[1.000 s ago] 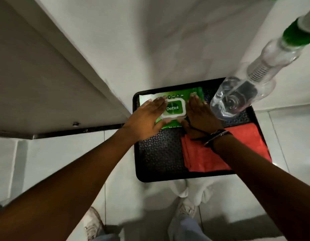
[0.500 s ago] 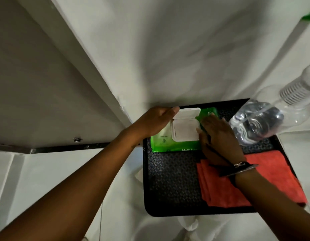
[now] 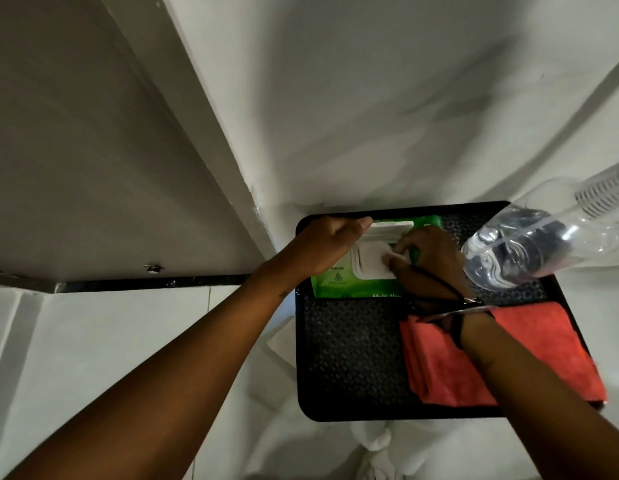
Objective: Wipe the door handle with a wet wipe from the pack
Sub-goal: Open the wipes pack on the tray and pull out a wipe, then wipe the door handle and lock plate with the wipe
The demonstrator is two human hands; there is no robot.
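Green wipe pack (image 3: 330,282) lies at far edge of black tray (image 3: 353,358), partly hidden under both hands; label cut off. Left hand (image 3: 323,245) curled, thumb pinning white flip lid (image 3: 391,228) open. Right hand (image 3: 429,259) fingertips pinch at the white opening; 0.5 s ago they lay flat beside it. Red cloth (image 3: 550,344) under right wrist; clear bottle (image 3: 530,247) w/ top out of frame.

Dim room — white wall (image 3: 370,98), pale tiled floor (image 3: 128,341).
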